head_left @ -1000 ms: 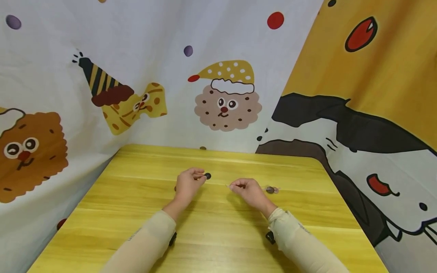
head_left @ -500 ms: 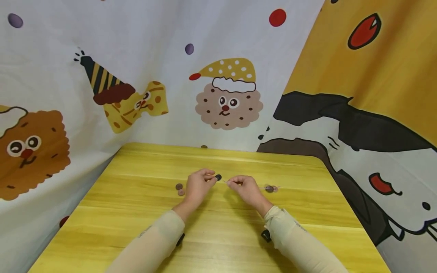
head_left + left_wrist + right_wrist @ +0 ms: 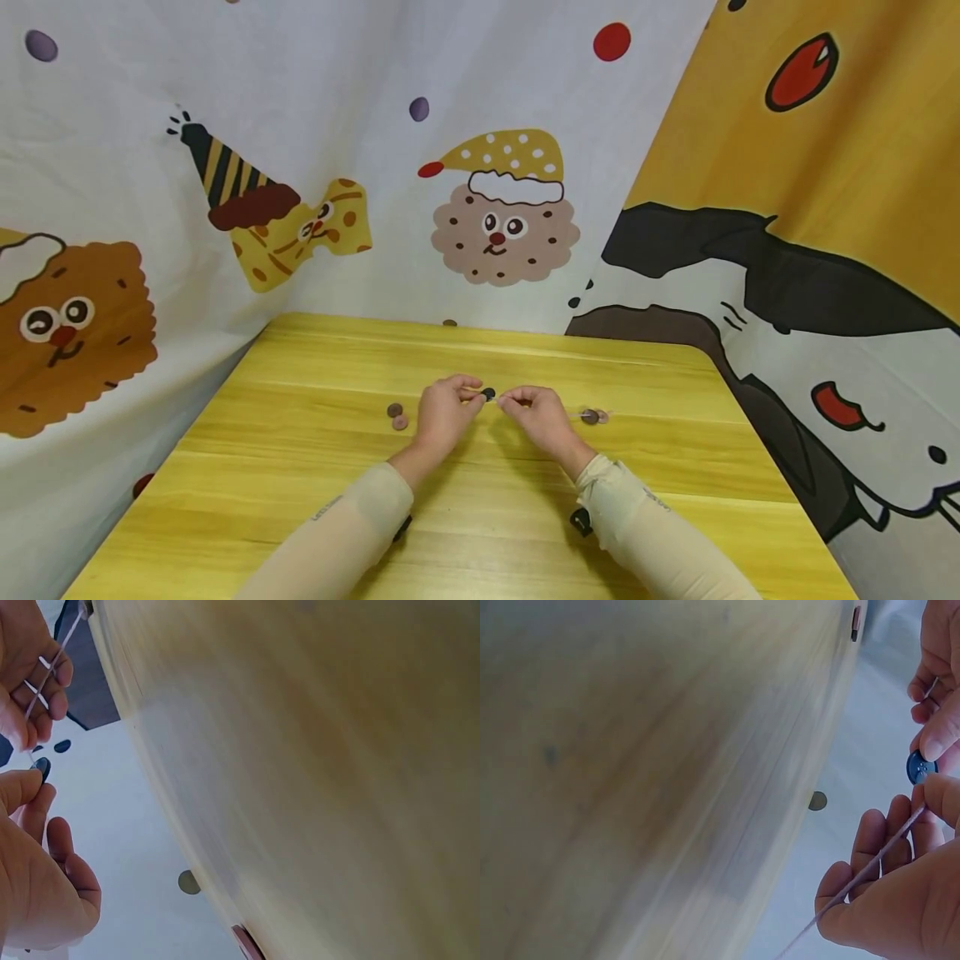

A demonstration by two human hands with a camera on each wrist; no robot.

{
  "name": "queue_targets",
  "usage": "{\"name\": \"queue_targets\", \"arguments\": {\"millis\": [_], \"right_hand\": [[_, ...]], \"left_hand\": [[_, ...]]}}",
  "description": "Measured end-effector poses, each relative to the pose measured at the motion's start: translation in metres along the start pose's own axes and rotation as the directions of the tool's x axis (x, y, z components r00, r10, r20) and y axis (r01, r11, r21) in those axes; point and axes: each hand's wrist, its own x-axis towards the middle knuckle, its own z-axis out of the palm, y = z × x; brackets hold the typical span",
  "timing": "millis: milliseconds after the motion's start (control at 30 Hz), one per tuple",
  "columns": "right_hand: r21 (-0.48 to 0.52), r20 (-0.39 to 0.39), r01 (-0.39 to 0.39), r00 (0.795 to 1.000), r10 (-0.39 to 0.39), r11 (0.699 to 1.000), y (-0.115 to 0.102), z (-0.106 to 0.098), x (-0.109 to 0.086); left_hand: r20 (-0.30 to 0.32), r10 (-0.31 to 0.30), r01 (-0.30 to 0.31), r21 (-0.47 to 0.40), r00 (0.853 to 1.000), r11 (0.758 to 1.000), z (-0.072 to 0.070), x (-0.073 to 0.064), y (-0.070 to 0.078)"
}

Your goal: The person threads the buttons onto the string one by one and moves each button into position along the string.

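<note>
My left hand (image 3: 442, 410) pinches a dark round button (image 3: 921, 766) between thumb and finger. Small holes show in the button's face in the right wrist view. Close beside it, my right hand (image 3: 538, 414) pinches a thin pale string (image 3: 885, 851) near its end, with the tip right at the button. Whether the tip is through a hole cannot be told. The string runs across the right palm toward a brown button (image 3: 590, 416) and a pinkish button (image 3: 603, 417), which lie together on the table at the right, apparently on the string.
Left of my left hand, a brown button (image 3: 394, 410) and a pinkish button (image 3: 401, 422) lie on the yellow wooden table (image 3: 480, 517). A printed cartoon curtain (image 3: 360, 275) hangs behind the table's far edge.
My left hand has moved right with the dark button until it meets the string tip at my right hand. The two buttons on the left have come into full view.
</note>
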Motion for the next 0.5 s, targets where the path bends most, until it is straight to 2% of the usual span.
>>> {"name": "queue_targets", "arguments": {"millis": [267, 500], "right_hand": [[0.019, -0.012, -0.031, 0.999, 0.032, 0.999, 0.0004, 0.0012, 0.0002], [0.018, -0.023, -0.023, 0.999, 0.024, 1.0, 0.0004, 0.0019, -0.0009]], "left_hand": [[-0.004, -0.031, 0.031, 0.01, 1.0, 0.999, 0.0005, -0.0017, 0.0022], [-0.005, -0.039, 0.039, 0.001, 0.999, 0.999, 0.0008, -0.0021, 0.0028]]}}
